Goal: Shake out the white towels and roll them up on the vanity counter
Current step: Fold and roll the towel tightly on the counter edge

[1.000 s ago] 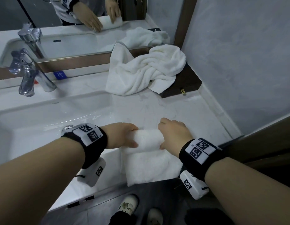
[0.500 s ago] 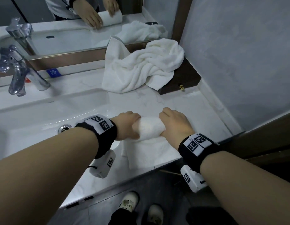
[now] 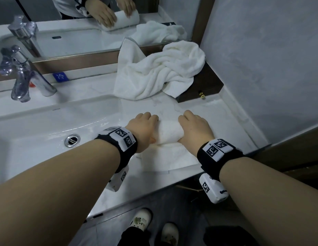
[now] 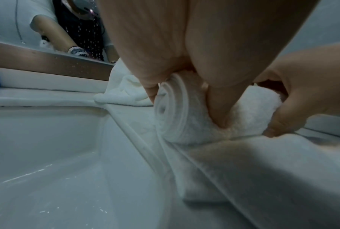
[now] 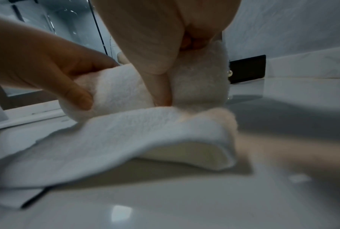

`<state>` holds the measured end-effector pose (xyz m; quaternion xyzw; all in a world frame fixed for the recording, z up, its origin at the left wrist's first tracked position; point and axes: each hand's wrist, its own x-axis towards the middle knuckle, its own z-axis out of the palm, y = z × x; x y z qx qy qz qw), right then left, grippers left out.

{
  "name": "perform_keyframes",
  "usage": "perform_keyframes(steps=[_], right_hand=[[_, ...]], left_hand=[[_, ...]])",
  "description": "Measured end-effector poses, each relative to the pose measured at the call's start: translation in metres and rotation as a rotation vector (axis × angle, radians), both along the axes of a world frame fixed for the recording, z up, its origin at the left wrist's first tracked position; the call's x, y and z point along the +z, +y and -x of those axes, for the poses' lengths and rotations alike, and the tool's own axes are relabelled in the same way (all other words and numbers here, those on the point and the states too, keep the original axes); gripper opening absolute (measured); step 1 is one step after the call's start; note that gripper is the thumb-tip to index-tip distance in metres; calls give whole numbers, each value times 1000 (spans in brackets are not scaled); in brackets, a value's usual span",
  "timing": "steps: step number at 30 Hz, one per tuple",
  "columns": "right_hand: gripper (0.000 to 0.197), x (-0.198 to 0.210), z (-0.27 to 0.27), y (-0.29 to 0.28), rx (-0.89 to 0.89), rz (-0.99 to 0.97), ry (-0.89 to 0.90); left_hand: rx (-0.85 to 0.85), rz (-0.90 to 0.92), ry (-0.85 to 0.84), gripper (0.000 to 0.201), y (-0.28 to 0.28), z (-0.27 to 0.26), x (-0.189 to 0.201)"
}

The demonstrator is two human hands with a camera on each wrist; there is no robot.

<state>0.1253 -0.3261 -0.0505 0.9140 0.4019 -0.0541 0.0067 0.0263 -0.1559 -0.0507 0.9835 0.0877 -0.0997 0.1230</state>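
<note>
A white towel lies on the marble vanity counter (image 3: 216,110), partly wound into a roll (image 3: 168,132) with its flat tail (image 3: 165,160) stretching toward the front edge. My left hand (image 3: 145,128) grips the roll's left end, fingers over the top and thumb pressed into the near side (image 4: 218,114). My right hand (image 3: 193,130) grips the right end the same way (image 5: 161,86). The roll's spiral end (image 4: 171,108) shows in the left wrist view. A second white towel (image 3: 158,71) lies crumpled at the back against the mirror frame.
The basin (image 3: 48,132) with its drain (image 3: 72,140) lies left of the roll, and a chrome tap (image 3: 21,73) stands behind it. A dark wooden box (image 3: 204,86) sits in the back right corner, partly under the crumpled towel. The wall runs along the right.
Both hands have rolled the towel away from me toward the mirror. The roll has grown thicker and the flat tail has been drawn up onto the counter, shorter than before.
</note>
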Motion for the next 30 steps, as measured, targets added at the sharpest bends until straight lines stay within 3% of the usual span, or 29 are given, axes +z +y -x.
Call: perform_keyframes(steps=[4,8,11,13,15,17,19,21,26,29,30], right_hand=[[42,13,2,-2,-70,-1,174],[58,30,-4,-5,-125,-38,405],[60,35,-5,-1,-158,-17,429],[59,36,-5,5,-174,10,415],[59,36,-6,7,-185,17,414],[60,35,-7,7,-191,6,427],[60,35,-9,7,-195,2,438],[60,35,-9,9,-196,9,442],[61,36,-10,10,-199,4,446],[60,35,-9,8,-198,-2,443],[60,35,-8,8,-199,-6,445]], left_hand=[[-56,-121,-84,59,-2,5,-7],[-39,-34,-116,63,-2,9,-9],[109,160,-123,71,0,15,-4],[250,180,-163,75,0,24,0],[383,183,-179,65,0,34,3],[465,200,-42,51,1,41,5],[432,153,151,32,1,44,6],[375,92,243,34,-2,46,3],[449,207,218,33,-7,39,-8],[522,341,198,10,-10,36,-4],[538,349,211,14,-11,35,-3]])
